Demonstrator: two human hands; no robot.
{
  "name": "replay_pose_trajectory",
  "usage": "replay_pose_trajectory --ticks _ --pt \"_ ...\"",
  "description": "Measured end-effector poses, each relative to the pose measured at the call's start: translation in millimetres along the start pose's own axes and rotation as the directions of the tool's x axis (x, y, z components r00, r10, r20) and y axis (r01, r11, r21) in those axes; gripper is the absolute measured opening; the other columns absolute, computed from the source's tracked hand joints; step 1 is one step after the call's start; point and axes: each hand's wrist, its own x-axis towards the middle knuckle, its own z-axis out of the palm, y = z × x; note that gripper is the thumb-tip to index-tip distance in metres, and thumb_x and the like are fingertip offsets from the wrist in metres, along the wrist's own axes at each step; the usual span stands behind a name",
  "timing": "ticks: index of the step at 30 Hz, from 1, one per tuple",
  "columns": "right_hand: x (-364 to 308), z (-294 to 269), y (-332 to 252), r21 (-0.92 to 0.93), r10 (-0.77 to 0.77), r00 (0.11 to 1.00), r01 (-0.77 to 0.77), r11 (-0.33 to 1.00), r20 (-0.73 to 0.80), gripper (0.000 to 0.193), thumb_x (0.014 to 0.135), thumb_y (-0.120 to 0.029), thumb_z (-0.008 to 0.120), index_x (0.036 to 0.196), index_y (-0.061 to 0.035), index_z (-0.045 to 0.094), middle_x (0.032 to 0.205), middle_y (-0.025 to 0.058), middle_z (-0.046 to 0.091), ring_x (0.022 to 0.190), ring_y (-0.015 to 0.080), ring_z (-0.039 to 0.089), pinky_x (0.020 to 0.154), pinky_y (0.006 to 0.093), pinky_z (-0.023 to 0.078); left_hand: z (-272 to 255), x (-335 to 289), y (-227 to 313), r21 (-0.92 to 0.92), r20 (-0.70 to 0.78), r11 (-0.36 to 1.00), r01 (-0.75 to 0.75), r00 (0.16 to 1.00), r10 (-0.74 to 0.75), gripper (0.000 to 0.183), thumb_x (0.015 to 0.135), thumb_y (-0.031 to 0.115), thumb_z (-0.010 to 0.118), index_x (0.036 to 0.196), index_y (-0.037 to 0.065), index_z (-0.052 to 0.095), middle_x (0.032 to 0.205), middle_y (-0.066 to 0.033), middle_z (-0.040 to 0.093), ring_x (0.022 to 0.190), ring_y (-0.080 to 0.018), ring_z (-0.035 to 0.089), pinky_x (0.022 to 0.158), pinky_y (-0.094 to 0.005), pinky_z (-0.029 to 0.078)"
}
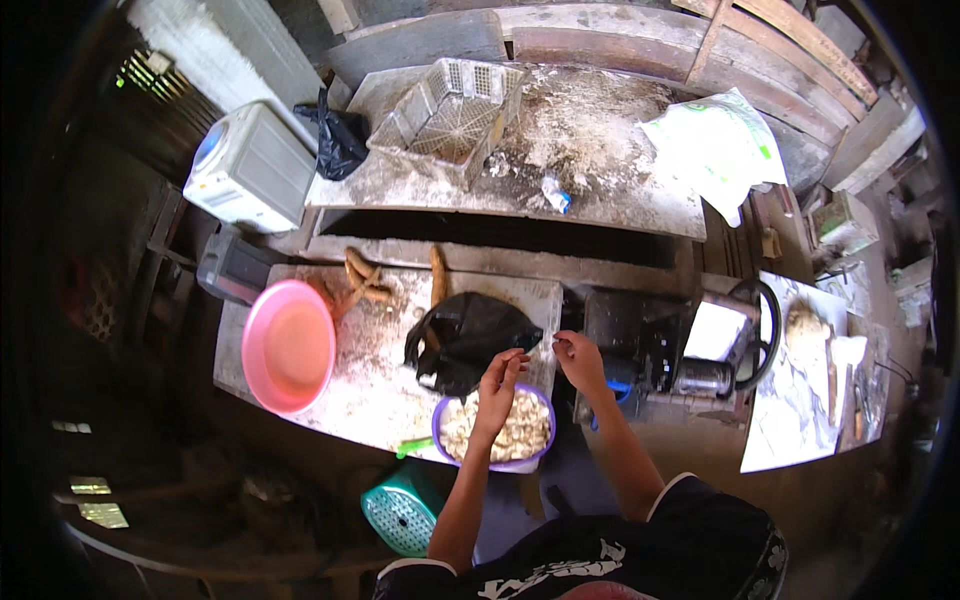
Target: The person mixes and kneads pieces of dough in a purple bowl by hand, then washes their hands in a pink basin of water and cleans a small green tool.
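Observation:
A black plastic bag (470,335) lies crumpled on the white, stained worktop, its right corner reaching toward both hands. My left hand (497,382) hovers above a purple-rimmed basin (549,447), its fingertips drawn together beside that corner. Just right of the corner, my right hand (578,358) has thumb and fingers pinched. Anything between the fingertips of either hand is too small to make out. White chopped pieces (522,428) fill the basin, partly covered by my left hand and forearm. A green-handled tool (413,446) rests by the basin's left side.
A pink tub (250,350) stands left, with several brown roots (362,270) nearby. Behind, a plastic crate (440,125) and a white sack (715,150) lie on a dirty table. A dark machine with a black wheel (770,335) stands right; a green perforated stool (400,510) is below.

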Motion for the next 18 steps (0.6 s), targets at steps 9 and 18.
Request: replay_pose_trajectory --ticks 9,18 --pt "332.1 -30.4 96.2 0.143 0.129 0.99 -0.121 0.982 -0.049 0.03 0.071 -0.018 0.061 0.099 -0.008 0.055 0.08 0.0093 0.056 0.071 0.0229 0.055 0.063 0.0335 0.044 99.0 307.3 -45.7 0.07 -0.072 0.993 0.094 0.993 -0.089 0.025 0.088 0.02 0.044 0.104 0.001 0.05 0.092 -0.0065 0.058 0.081 -0.0117 0.051 0.073 -0.0244 0.039" --pt "561.5 3.6 175.2 -0.068 0.077 0.954 -0.101 0.993 -0.289 0.043 0.07 -0.013 0.062 0.107 -0.0022 0.045 0.093 0.018 0.049 0.09 0.035 0.049 0.074 0.041 0.042 123.4 530.4 -121.3 0.163 -0.073 0.983 0.08 0.995 -0.069 0.026 0.087 0.024 0.046 0.103 0.005 0.052 0.091 -0.0041 0.059 0.082 -0.0112 0.052 0.071 -0.0243 0.038"
